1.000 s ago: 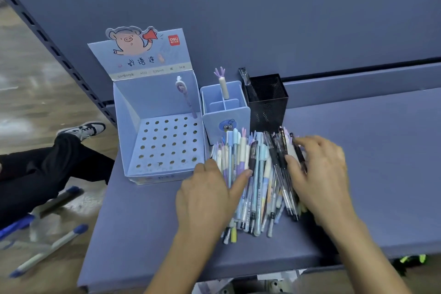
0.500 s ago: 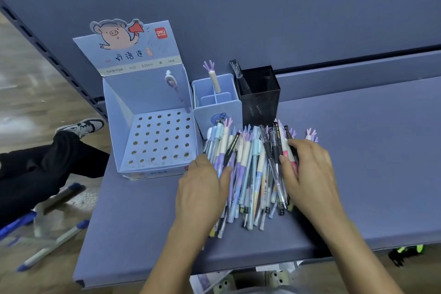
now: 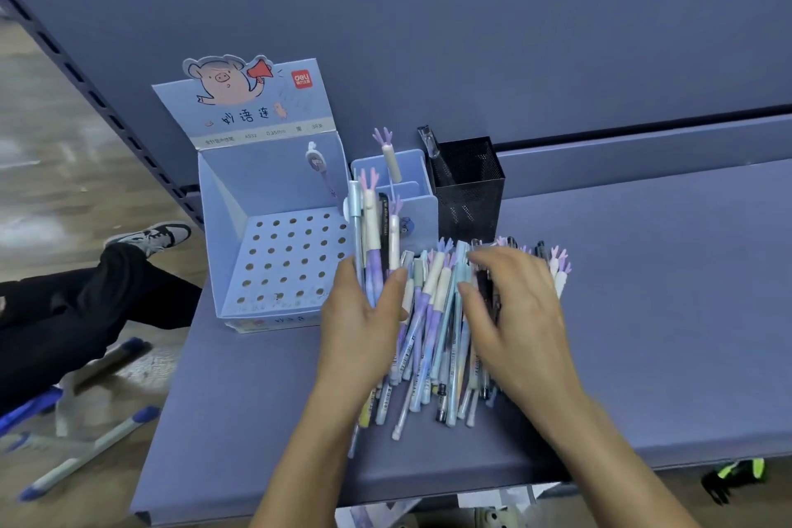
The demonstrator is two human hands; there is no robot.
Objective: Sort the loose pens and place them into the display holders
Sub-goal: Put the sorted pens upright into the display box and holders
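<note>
A mixed bunch of pens [image 3: 372, 236] is gripped between thumb and curled fingers of the left hand [image 3: 364, 330], above the pen pile [image 3: 433, 334] on the shelf [image 3: 643, 292]. Whether anything is pinched by the right hand [image 3: 520, 313], its fingers bent over that pile, cannot be told. A black pen [image 3: 384, 234] is caught in the bunch, so types could be missorted.

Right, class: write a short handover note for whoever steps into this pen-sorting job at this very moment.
Left hand: grips a small bunch of pens, held upright.
Right hand: open, resting on the pile of loose pens on the shelf.
Holders: perforated display box, blue divided holder and black mesh cup each show one pen.
Done: almost nothing placed.
Left: sort nearly the whole pile into the holders.
</note>
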